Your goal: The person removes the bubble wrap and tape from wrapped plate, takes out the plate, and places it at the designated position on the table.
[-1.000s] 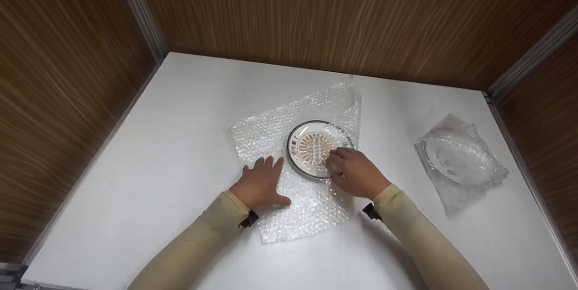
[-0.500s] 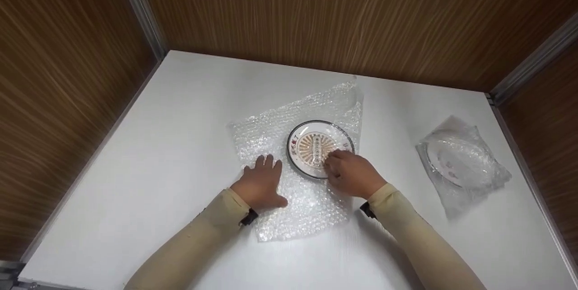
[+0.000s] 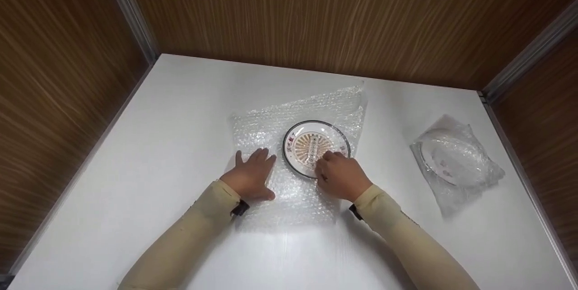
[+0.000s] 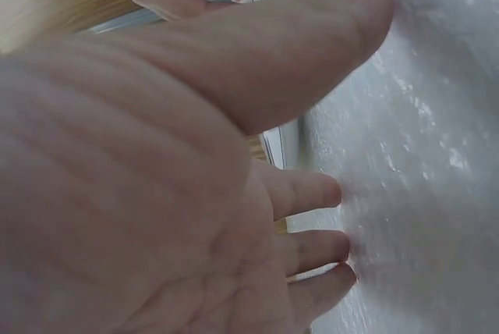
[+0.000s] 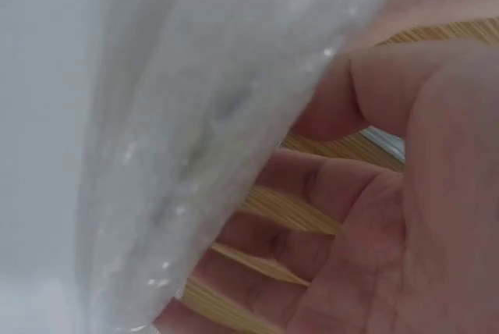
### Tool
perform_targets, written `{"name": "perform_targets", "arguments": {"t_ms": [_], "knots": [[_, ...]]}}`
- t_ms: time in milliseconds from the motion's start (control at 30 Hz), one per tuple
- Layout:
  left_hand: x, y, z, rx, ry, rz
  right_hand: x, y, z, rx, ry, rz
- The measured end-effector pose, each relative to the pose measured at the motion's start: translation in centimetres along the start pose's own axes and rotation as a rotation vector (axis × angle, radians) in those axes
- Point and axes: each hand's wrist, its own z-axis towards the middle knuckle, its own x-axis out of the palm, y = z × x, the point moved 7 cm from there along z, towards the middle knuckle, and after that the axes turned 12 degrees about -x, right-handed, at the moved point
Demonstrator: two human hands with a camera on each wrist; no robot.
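1. Head: plate (image 3: 302, 145) sits on bubble wrap (image 3: 289, 190), its right side seemingly under a flap, left rim looks bare. Wrapped plate (image 3: 454, 156) off to the right: looks done. This one: partway, I'd judge; closing it up is left.
2. Left wrist: my left hand (image 4: 195, 170) has fingers spread, tips on wrap, gripping nothing.
3. Right wrist: my right hand (image 5: 351, 193) pinches the wrap's edge, fingers curled.

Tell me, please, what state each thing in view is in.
Bubble wrap: spread out under the printed plate, seemingly folded over its right side.
Printed plate: face up, partly hidden by the right hand.
Second plate: lying wrapped in clear packaging.
Left hand: fingers spread, resting on the bubble wrap.
Right hand: fingers curled, seemingly gripping the folded wrap.
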Motion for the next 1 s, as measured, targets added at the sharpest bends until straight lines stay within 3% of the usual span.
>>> {"name": "perform_targets", "arguments": {"t_ms": [300, 500, 700, 867, 1000], "knots": [[-0.1, -0.7, 0.4, -0.038, 0.040, 0.036, 0.8, 1.0, 1.1, 0.037, 0.078, -0.119], [-0.1, -1.9, 0.1, -0.056, -0.025, 0.131, 1.3, 1.5, 1.4, 0.043, 0.118, -0.194], [0.2, -2.3, -0.2, -0.056, -0.069, 0.192, 1.4, 1.8, 1.2, 0.037, 0.118, -0.193], [0.2, -3.1, -0.5, -0.016, -0.124, 0.195, 1.5, 1.6, 1.3, 0.034, 0.116, -0.196], [0.2, -3.2, -1.2, 0.020, -0.152, 0.143, 1.5, 1.5, 1.2, 0.038, 0.132, -0.173]]}}
